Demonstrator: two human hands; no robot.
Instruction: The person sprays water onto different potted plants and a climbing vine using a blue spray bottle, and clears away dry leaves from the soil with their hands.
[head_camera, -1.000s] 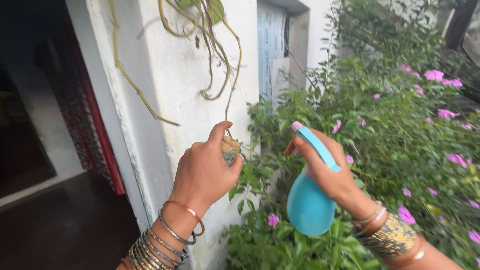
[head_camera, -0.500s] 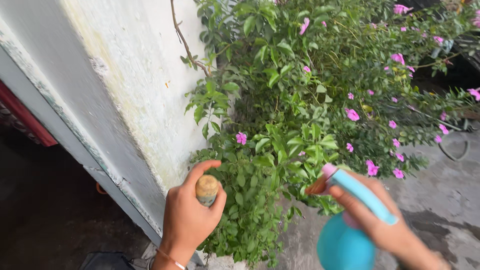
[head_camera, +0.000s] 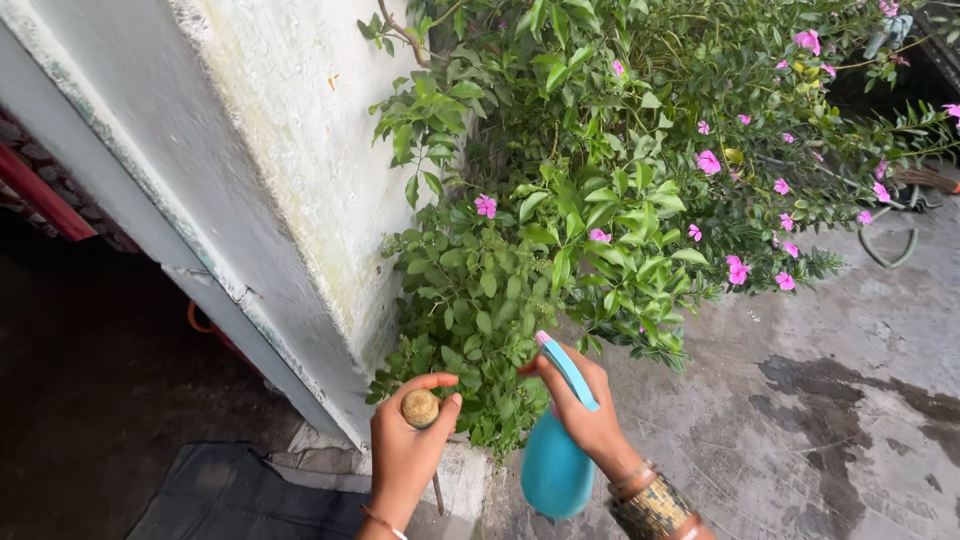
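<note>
Down near the bottom edge, the left hand (head_camera: 405, 455) is wrapped around a small round-topped tool handle (head_camera: 420, 407), tan and worn; its fingers curl shut over the knob, thumb on the right side, and a thin dark shaft (head_camera: 437, 494) shows below the hand. Just to the right, the right hand (head_camera: 585, 410) grips the neck of a turquoise spray bottle (head_camera: 555, 470), its fingers closed about the light-blue trigger head (head_camera: 570, 372), whose pink nozzle tip (head_camera: 542, 338) points up and left toward the leaves. The bottle's rounded body hangs below the hand, over the ground. Bangles (head_camera: 650, 503) ring the right wrist, and a thin one (head_camera: 380, 522) shows on the left.

Both hands sit close to the near edge of a leafy green bush (head_camera: 560, 200) dotted with small pink flowers (head_camera: 486, 206), which spreads from the middle to the far right. A whitewashed wall (head_camera: 270, 150), stained green and yellow, runs along the left of the bush. Left of the wall lies a dark floor (head_camera: 90, 400) with a dark mat (head_camera: 230, 495) at the near edge. On the right is grey concrete ground (head_camera: 820, 400) with wet patches, and a loop of hose (head_camera: 890, 250) lies at the far right.
</note>
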